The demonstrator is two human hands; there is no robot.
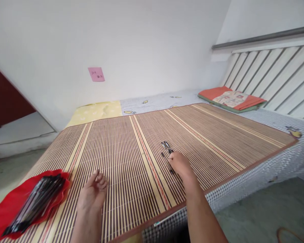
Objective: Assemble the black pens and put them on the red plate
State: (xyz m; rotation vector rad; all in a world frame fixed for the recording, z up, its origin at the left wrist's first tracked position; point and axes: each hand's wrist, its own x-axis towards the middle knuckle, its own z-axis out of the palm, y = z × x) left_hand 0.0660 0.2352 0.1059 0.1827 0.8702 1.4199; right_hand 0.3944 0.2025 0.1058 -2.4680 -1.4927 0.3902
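Observation:
My right hand is closed at a few black-capped pens on the striped bamboo mat. Its fingers hide the pens' near ends. Just left of that hand, another dark pen lies slanted on the mat. My left hand is held over the mat, palm up with its fingers curled in, and nothing shows in it. Left of it, a red scalloped tray holds a pile of several dark pens.
The mat covers a bed with a checked sheet. A folded orange and green cloth lies near the white slatted headboard. A yellow cloth lies along the wall, below a pink note. A thin white stick-like item lies at the front edge.

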